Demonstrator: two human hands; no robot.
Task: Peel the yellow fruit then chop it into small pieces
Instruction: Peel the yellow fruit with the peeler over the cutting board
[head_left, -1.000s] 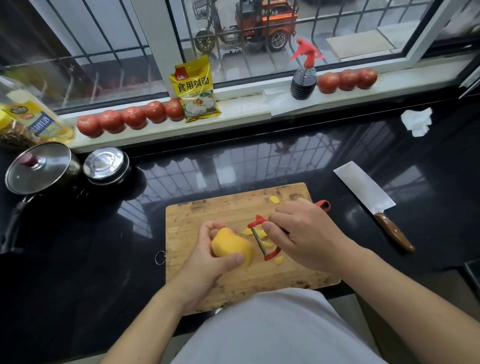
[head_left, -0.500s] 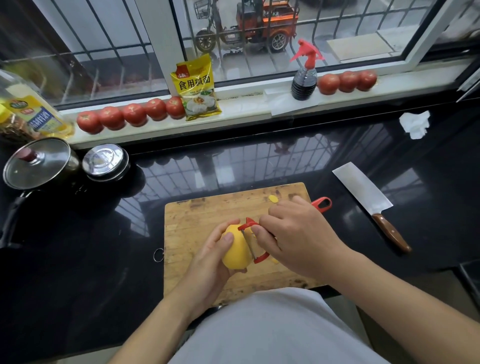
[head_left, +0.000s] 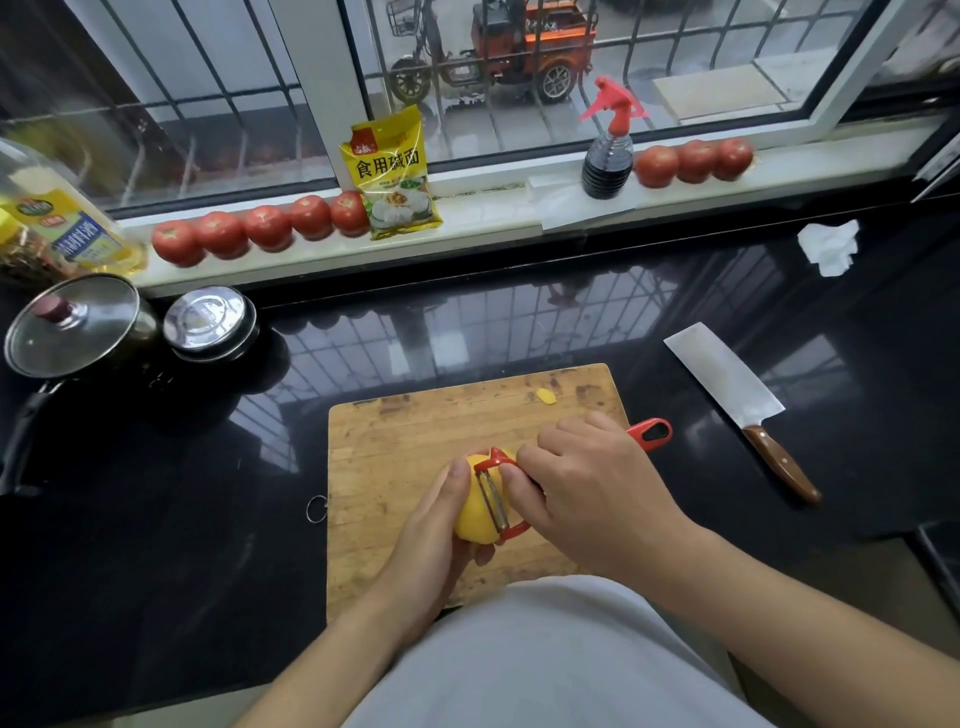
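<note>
Since a second ago the fruit (head_left: 475, 512) has been turned upright in the left hand (head_left: 434, 540), and the peeler (head_left: 498, 493) has come from beside it onto its right face. Left fingers (head_left: 457, 480) curl round the fruit's left side, thumb beneath, holding it just above the near half of the board (head_left: 415, 457). Right hand (head_left: 592, 493) pinches the red peeler's neck between thumb and forefinger, its other fingers folded over the handle, whose looped end sticks out past the knuckles. Smooth and bright yellow where it shows, the fruit is oval; the steel blade lies along it top to bottom. One yellow scrap (head_left: 545, 396) lies near the board's far edge. Worn, stained wood makes up the board, which sits on a glossy black desk (head_left: 156, 519) mirroring the window bars. To the right lies a cleaver (head_left: 727, 382) with a brown handle; far right, a crumpled white tissue (head_left: 829, 247). At left stand a lidded pot (head_left: 78, 325) and a small steel lid (head_left: 208, 317). On the sill sit tomatoes (head_left: 265, 228), a yellow packet (head_left: 392, 174), a spray bottle (head_left: 608, 150) and an oil bottle (head_left: 67, 228).
</note>
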